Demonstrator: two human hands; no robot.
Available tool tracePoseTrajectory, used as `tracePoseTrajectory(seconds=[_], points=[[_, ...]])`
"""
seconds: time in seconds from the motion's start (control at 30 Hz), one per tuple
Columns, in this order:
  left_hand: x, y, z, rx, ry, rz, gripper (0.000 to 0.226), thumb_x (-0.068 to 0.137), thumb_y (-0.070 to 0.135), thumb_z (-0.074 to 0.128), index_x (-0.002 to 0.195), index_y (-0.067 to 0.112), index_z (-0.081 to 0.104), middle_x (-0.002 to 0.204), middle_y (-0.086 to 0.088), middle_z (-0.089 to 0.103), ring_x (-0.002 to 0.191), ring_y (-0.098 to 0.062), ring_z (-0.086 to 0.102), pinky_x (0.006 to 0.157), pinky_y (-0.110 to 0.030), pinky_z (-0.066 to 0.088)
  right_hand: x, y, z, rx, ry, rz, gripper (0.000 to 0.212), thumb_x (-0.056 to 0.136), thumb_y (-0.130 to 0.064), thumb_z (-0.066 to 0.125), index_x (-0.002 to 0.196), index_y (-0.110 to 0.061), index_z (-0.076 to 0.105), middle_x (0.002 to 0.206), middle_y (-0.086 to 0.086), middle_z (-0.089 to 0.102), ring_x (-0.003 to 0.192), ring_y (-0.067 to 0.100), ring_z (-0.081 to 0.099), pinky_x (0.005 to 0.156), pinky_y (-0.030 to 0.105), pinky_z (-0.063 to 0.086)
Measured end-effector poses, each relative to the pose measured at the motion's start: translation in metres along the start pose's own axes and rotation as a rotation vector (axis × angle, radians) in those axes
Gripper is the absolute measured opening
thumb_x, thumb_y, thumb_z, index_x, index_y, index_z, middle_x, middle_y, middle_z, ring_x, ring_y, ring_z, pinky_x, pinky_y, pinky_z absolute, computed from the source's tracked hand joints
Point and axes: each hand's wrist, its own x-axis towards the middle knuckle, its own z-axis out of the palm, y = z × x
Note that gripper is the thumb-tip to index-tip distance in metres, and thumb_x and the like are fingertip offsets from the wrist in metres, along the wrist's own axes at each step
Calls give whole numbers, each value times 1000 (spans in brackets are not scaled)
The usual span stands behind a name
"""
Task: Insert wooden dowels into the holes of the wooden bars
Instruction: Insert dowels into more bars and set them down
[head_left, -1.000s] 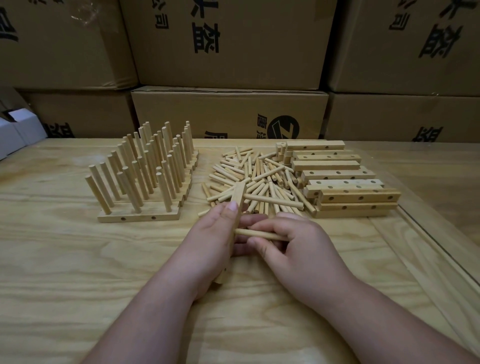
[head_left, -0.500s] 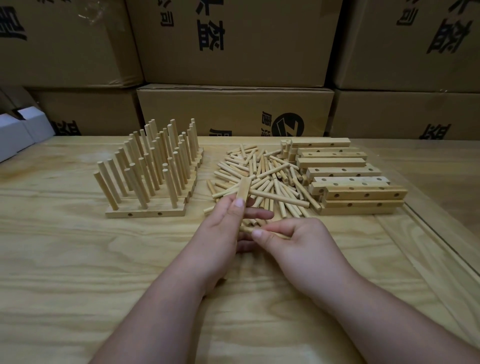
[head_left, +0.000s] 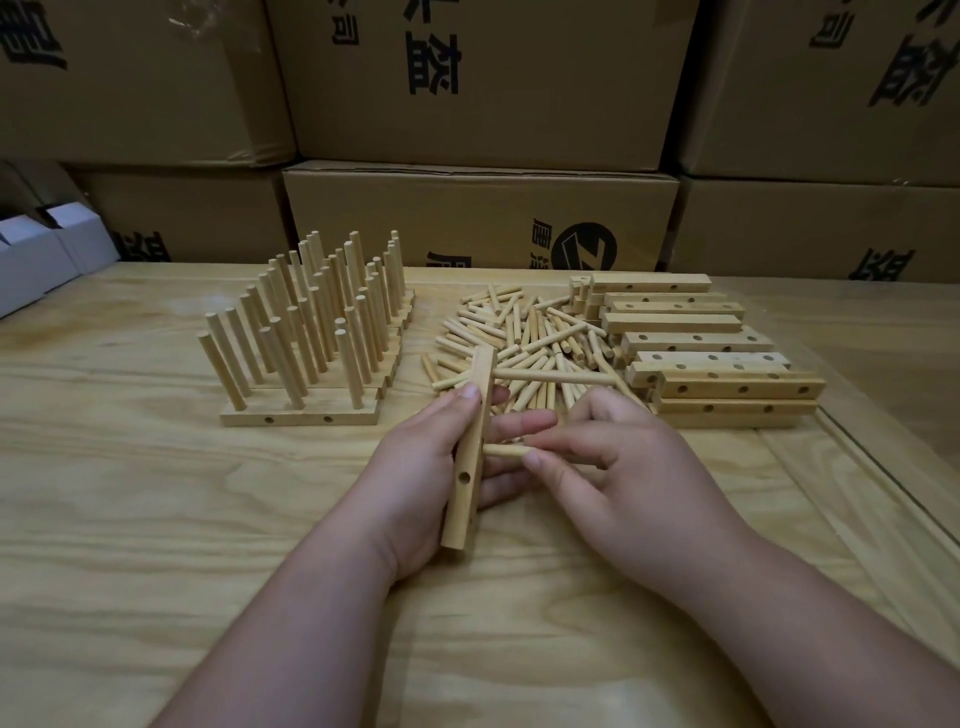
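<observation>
At ten o'clock on the pale plywood table (head_left: 130, 519), rows of finished light wooden bars with upright dowels (head_left: 322, 332). At centre, left hand (head_left: 421, 488) gripping a pale square wooden bar with drilled holes (head_left: 470, 457), held nearly on end, fingers curled round it. Just to its right, right hand (head_left: 623, 483) pinching a short round wooden dowel (head_left: 506, 450) between thumb and forefinger, tip against the bar's side. At twelve o'clock, a loose heap of pale dowels (head_left: 524, 338); at two o'clock, stacked undowelled wooden bars (head_left: 701, 353). Behind, brown cardboard cartons (head_left: 483, 208).
</observation>
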Motion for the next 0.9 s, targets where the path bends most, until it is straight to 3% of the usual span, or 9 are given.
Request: tracePoseTrajectory(seconds=[0.07,0.17,0.27,0.57,0.73,0.9], points=[[1,0,-1,-14,-9,-28,39,107,38,37,130,9,52,114,-18,74,103,-34,73,86,-44,61,0,-1,-2,-22,17,-52,21,88,-43,61,100,-36,77,83,-19,53,78,2,56,63,38,52],[2,-2,-2,-12,8,-54,40,107,39,38,129,9,54,112,-17,75,97,-34,75,80,-42,63,-3,-2,0,-6,19,-111,14,90,-33,66,100,-33,76,88,-30,57,82,-6,58,65,31,53],[3,-5,-2,-29,36,-69,42,106,38,41,124,6,61,103,-19,76,87,-32,76,76,-42,63,-4,-2,1,5,14,-96,22,92,-29,67,112,-34,74,95,-21,60,90,0,61,72,33,54],[4,-6,-1,-37,64,-64,42,107,37,40,123,4,62,96,-18,77,84,-31,77,66,-37,63,-3,-9,1,-73,-27,-50,29,92,-33,64,118,-42,71,86,-19,59,79,2,57,69,33,53],[5,-8,-1,54,44,-30,40,109,38,35,123,8,57,106,-16,77,88,-28,77,71,-35,62,-2,-12,4,-52,-28,-72,17,93,-23,64,96,-31,79,108,-27,71,92,-6,60,80,15,45],[6,-10,-2,103,37,-19,40,109,39,33,120,9,58,106,-16,77,94,-30,76,76,-38,62,-1,-14,6,187,-64,115,23,96,-16,63,88,-30,81,101,-38,68,103,-15,60,87,6,44]])
